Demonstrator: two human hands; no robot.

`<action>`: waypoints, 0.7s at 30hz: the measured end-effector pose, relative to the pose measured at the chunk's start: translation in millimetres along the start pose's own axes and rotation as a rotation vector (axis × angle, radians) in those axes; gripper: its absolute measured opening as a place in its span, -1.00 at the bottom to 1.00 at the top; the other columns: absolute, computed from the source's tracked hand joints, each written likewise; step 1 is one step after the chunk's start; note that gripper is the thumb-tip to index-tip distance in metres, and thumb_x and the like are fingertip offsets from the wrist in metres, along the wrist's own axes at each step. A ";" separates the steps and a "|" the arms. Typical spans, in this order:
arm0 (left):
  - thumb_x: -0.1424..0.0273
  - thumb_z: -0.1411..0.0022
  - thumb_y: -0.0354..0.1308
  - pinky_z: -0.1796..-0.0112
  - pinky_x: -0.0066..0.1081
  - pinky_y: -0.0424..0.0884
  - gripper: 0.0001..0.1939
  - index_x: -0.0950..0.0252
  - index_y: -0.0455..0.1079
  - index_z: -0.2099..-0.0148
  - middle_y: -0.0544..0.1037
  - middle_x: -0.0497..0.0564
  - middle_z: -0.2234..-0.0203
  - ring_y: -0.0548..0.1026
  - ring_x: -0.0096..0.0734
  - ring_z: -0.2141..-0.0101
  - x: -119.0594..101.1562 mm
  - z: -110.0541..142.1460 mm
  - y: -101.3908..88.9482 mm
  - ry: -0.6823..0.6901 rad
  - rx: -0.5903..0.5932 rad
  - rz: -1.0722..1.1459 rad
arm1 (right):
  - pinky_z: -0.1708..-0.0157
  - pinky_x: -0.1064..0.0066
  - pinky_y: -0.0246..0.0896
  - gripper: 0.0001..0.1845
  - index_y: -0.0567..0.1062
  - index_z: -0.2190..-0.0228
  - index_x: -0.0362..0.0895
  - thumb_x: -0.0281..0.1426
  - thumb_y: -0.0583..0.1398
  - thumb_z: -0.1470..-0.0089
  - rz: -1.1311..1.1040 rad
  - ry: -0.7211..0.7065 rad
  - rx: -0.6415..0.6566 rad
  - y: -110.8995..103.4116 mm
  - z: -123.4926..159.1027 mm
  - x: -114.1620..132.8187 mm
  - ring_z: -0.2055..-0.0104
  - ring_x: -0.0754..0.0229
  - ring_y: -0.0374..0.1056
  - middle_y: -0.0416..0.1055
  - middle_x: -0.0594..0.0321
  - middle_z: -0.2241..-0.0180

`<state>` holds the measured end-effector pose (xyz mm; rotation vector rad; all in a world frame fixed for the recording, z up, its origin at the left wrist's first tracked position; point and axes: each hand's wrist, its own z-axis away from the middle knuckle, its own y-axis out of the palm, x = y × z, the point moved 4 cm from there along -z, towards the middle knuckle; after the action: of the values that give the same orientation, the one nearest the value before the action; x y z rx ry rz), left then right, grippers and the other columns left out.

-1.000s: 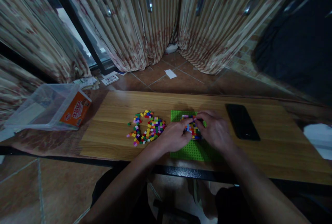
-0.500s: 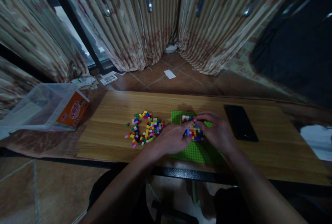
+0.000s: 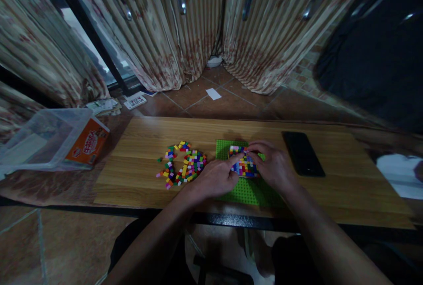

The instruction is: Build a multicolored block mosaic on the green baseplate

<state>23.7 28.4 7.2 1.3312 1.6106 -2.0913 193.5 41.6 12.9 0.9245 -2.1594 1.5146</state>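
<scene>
A green studded baseplate [image 3: 246,192] lies on the wooden table [image 3: 330,188] in front of me. A patch of small multicoloured bricks [image 3: 243,165] is fixed to its far half. My left hand [image 3: 216,177] rests on the plate's left side, fingers curled, fingertips touching the patch's left edge. My right hand [image 3: 276,167] is on the right side, fingers bent over the patch's top right corner. A loose pile of coloured bricks [image 3: 183,164] lies just left of the plate.
A black phone [image 3: 302,159] lies flat to the right of the plate. At far left stands a clear plastic tub [image 3: 42,137] with an orange box [image 3: 87,146] against it. Curtains hang behind the table. Something white [image 3: 398,175] lies at the right edge.
Both hands stay on the brick patch, shifting slightly so more of the patch shows between them. The camera has drifted a little to the right.
</scene>
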 end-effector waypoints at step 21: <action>0.42 -0.19 -0.08 0.33 -0.33 0.37 -0.39 0.27 0.24 -0.30 0.56 0.04 0.46 0.39 -0.35 0.53 2.5 -0.4 2.3 -0.010 0.108 -0.050 | 0.24 0.25 0.37 -0.52 0.57 0.25 -0.11 -0.32 0.41 0.33 -0.810 0.608 -0.112 30.7 5.7 -32.2 0.33 0.17 0.46 0.56 0.23 0.32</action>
<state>23.8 28.8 3.7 1.3231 1.5628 -2.2406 196.5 53.1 -30.3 0.9638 -1.1989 1.0523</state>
